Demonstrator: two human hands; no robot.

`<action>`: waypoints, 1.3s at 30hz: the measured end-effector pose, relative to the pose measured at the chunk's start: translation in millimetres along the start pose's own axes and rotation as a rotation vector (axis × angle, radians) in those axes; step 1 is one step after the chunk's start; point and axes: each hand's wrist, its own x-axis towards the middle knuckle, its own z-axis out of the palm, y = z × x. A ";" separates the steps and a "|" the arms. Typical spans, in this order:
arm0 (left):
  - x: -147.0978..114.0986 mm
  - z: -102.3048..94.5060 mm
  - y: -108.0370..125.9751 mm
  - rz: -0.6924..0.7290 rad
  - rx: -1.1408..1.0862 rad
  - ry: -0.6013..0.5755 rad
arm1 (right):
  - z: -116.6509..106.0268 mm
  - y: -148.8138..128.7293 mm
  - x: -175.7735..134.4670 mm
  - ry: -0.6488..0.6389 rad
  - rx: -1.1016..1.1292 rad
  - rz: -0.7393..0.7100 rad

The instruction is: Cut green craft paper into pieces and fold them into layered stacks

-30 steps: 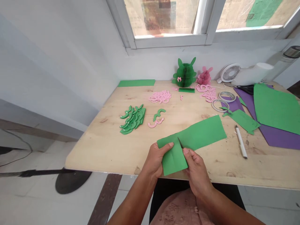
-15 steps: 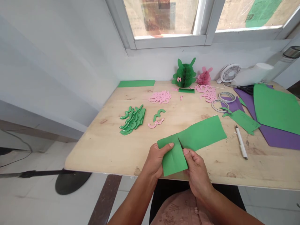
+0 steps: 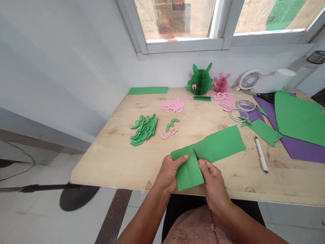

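Note:
My left hand grips the near left part of a green paper strip, its thumb lying flat on top. The strip is creased or parted near its middle, and its right half reaches out over the table. Along that line a thin, dark, pointed blade shows. My right hand is closed around the lower end of the blade, thumb against the paper edge. The rest of the tool is hidden in the hand, so I cannot tell its kind.
Green cut-out pieces and pink ones lie beyond my hands. A marker, tape rolls, black-handled scissors and purple sheets are at the right. Paper figures and a small fan stand by the wall.
Both hands and the green strip have stayed nearly in place. Slightly more of the dark blade shows above my right thumb.

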 end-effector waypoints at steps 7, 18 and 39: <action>1.5 0.2 0.0 -0.012 -0.012 -0.005 | -0.1 -1.1 4.4 -0.013 0.015 -0.015; -0.4 3.1 2.1 -0.022 -0.011 0.007 | 0.7 0.9 6.0 0.006 0.000 -0.051; -4.4 5.1 1.5 -0.030 -0.031 -0.034 | -0.4 -1.1 6.4 -0.023 -0.003 -0.074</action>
